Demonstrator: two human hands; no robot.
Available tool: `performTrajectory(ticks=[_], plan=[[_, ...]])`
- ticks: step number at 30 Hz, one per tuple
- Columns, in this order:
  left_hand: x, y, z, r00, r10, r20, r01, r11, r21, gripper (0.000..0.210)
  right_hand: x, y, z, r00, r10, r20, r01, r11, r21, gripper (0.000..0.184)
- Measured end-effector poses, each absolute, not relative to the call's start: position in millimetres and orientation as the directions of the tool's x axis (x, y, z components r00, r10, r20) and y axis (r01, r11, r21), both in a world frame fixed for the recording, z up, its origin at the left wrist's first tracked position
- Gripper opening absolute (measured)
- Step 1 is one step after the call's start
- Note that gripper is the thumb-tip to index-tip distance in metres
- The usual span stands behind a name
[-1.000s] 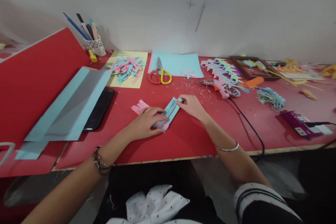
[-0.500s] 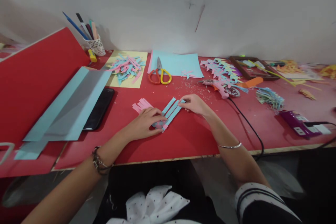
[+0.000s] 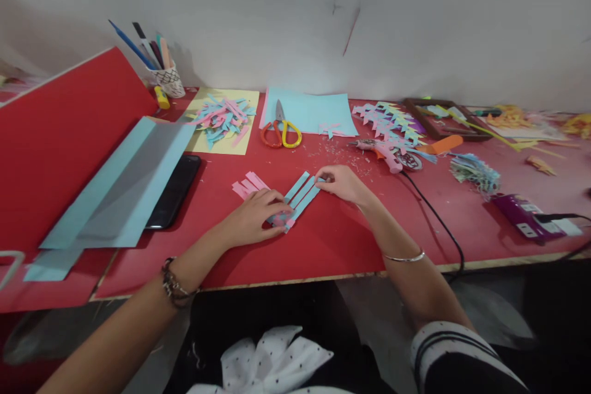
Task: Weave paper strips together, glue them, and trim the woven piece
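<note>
Blue strips: the light blue strips (image 3: 302, 194) lie on the red worktop (image 3: 295, 265) near its front middle, slanting away to the right.
Pink strips: the pink strips (image 3: 249, 184) fan out on the far left side of the left hand; blue and pink meet beneath its fingers.
Left hand: the left hand (image 3: 258, 215) rests with fingers spread and slightly bent over the crossing.
Right hand: the right hand (image 3: 339, 183) pinches the far end of a blue strip between thumb and fingers.
Purple box: the purple box (image 3: 530, 218) on the right bears pale patches, perhaps labels, too small to read; a black cable meets it.
Round piece: the round piece (image 3: 410, 161) beside the pink glue gun (image 3: 390, 157) carries dark marks that cannot be made out.
Cup: the patterned white cup (image 3: 168, 81) holds pens (image 3: 150, 49), one blue, one black-capped.
Brown frame: the brown frame (image 3: 420, 116) surrounds pale scraps (image 3: 438, 111); a yellow strip crosses it.
Yellow sheet: the yellow sheet (image 3: 235, 146) carries a heap of cut paper (image 3: 224, 120) in pink and blue.
Scissors: the scissors (image 3: 281, 129), handles red and yellow, overlap a blue sheet (image 3: 307, 111).
Phone: the black phone (image 3: 178, 194) is partly covered by folded blue paper (image 3: 138, 221).
</note>
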State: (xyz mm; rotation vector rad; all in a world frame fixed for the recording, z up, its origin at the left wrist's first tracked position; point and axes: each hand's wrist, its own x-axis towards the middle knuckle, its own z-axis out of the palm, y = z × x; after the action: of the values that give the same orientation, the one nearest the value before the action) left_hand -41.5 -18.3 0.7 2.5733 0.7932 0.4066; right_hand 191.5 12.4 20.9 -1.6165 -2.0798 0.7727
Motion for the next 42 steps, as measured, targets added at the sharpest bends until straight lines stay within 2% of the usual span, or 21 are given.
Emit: performTrajectory(ticks=[8, 16, 21, 25, 28, 31, 34, 37, 40, 42], plan=[[-42, -18, 0, 0.801, 0.577, 0.159, 0.458, -0.762, 0.459, 0.029, 190, 10, 19, -0.248, 0.968, 0.032, 0.785, 0.22, -0.579, 0.006], [-42, -18, 0, 0.797, 0.583, 0.156, 0.468, -0.76, 0.451, 0.031, 191, 10, 19, -0.254, 0.967, 0.021, 0.81, 0.225, -0.541, 0.008], [-42, -19, 0, 0.797, 0.589, 0.129, 0.486, -0.754, 0.441, 0.031, 191, 10, 18, -0.267, 0.939, 0.216, 0.817, 0.339, -0.467, 0.012], [-45, -18, 3, 0.802, 0.587, 0.11, 0.494, -0.756, 0.429, 0.028, 184, 5, 25, -0.295, 0.898, 0.327, 0.747, 0.43, -0.507, 0.01], [-50, -17, 4, 0.819, 0.562, 0.114, 0.469, -0.771, 0.431, 0.024, 175, -8, 34, -0.392, 0.873, 0.291, 0.694, 0.488, -0.53, 0.01], [-55, -17, 4, 0.827, 0.545, 0.139, 0.447, -0.787, 0.425, 0.024, 165, -28, 40, -0.495, 0.849, 0.188, 0.71, 0.519, -0.477, 0.01], [-57, -21, 4, 0.772, 0.601, 0.206, 0.511, -0.78, 0.361, 0.031, 153, -49, 39, -0.474, 0.877, 0.082, 0.808, 0.47, -0.355, 0.015], [-56, -34, 4, 0.74, 0.624, 0.249, 0.581, -0.781, 0.23, 0.03, 142, -63, 31, -0.414, 0.91, 0.029, 0.875, 0.406, -0.263, 0.02], [-54, -54, 3, 0.775, 0.588, 0.233, 0.598, -0.801, 0.033, 0.027, 136, -68, 23, -0.368, 0.93, 0.007, 0.902, 0.359, -0.24, 0.022], [-53, -67, 2, 0.783, 0.589, 0.202, 0.607, -0.794, -0.04, 0.027, 135, -67, 20, -0.356, 0.935, 0.003, 0.902, 0.344, -0.261, 0.022]])
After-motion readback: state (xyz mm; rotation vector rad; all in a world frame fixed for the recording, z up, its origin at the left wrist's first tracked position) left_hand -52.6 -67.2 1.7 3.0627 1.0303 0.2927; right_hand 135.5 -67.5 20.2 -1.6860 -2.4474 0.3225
